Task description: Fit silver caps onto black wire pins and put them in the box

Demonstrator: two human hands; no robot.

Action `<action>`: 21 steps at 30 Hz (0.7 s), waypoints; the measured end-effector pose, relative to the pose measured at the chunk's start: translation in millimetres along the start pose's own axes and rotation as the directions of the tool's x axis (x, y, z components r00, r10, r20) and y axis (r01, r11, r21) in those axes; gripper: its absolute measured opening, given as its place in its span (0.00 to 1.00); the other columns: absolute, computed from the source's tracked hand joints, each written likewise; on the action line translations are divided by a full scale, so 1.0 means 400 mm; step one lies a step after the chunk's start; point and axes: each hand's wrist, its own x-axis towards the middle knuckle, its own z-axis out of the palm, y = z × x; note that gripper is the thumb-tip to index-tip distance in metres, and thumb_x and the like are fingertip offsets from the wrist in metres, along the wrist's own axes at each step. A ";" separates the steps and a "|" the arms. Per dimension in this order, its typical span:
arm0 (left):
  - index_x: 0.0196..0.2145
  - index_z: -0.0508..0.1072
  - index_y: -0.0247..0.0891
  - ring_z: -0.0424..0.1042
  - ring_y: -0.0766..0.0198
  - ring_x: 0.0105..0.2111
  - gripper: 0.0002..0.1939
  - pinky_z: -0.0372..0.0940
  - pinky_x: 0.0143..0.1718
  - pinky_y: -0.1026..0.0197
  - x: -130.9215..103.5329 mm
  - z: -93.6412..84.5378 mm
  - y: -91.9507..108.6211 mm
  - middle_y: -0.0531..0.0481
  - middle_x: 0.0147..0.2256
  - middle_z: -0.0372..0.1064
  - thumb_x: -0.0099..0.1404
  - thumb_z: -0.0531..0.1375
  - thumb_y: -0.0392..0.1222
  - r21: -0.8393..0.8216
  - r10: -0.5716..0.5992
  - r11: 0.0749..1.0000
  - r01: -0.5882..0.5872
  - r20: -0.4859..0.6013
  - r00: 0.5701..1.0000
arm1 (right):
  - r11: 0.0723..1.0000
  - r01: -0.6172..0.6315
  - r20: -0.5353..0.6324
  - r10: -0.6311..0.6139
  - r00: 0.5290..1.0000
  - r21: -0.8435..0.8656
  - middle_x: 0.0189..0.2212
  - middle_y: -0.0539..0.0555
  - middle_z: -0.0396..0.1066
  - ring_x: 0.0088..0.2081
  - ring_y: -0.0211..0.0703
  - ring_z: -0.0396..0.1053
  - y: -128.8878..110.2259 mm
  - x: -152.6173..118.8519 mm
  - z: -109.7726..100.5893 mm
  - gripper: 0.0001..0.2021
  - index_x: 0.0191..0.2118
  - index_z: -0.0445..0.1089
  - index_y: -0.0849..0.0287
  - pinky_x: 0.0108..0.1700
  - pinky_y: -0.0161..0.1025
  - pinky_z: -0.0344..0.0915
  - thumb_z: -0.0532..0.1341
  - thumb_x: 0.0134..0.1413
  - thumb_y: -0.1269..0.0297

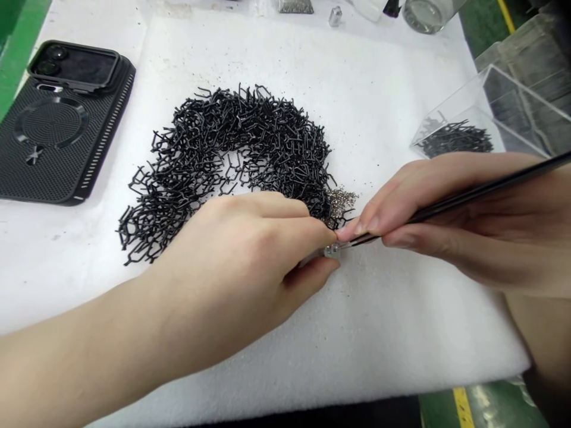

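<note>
My left hand point(263, 249) pinches a small clear piece point(332, 251) between thumb and forefinger, just below the pile. Black tweezers point(482, 191) are held in my right hand point(464, 220), their thin tips touching or very close to the clear piece. The fingertips of both hands nearly meet there. Behind my left hand lies a curved heap of black, thin, branched pieces point(285, 137). A scatter of tiny metallic bits point(342, 201) lies at the right end of the heap, beside my fingertips.
A black phone in a case point(49, 137) lies at the left. At the right stands a clear box point(455, 113) with black pieces point(459, 139) inside. Along the back are a glass container point(423, 15), a small metallic item point(335, 16) and a bag of bits point(295, 6). White foam covers the table point(379, 333).
</note>
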 end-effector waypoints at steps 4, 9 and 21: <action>0.34 0.85 0.37 0.72 0.68 0.28 0.12 0.63 0.30 0.61 0.000 0.001 -0.007 0.56 0.31 0.78 0.79 0.70 0.37 -0.031 0.039 0.999 -0.040 -0.024 0.999 | 1.000 0.006 -0.008 -0.007 1.000 -0.020 0.44 0.50 0.89 0.45 0.50 0.89 0.002 0.004 0.004 0.05 0.46 0.87 0.46 0.41 0.42 0.87 0.77 0.70 0.65; 0.35 0.87 0.36 0.72 0.68 0.28 0.10 0.63 0.30 0.61 0.000 0.008 -0.011 0.56 0.30 0.77 0.78 0.70 0.36 -0.042 0.034 0.999 -0.035 -0.026 0.999 | 0.998 0.030 -0.002 -0.030 1.000 -0.054 0.43 0.48 0.89 0.44 0.47 0.90 0.003 0.009 0.008 0.02 0.45 0.86 0.47 0.40 0.40 0.87 0.77 0.71 0.61; 0.32 0.85 0.36 0.70 0.69 0.28 0.12 0.61 0.28 0.59 -0.001 0.021 -0.020 0.56 0.28 0.74 0.76 0.72 0.38 -0.080 0.067 0.994 -0.073 -0.081 0.994 | 0.996 0.037 -0.002 -0.037 0.999 -0.082 0.43 0.49 0.89 0.44 0.48 0.90 0.001 0.008 0.006 0.02 0.46 0.86 0.47 0.42 0.41 0.88 0.76 0.72 0.63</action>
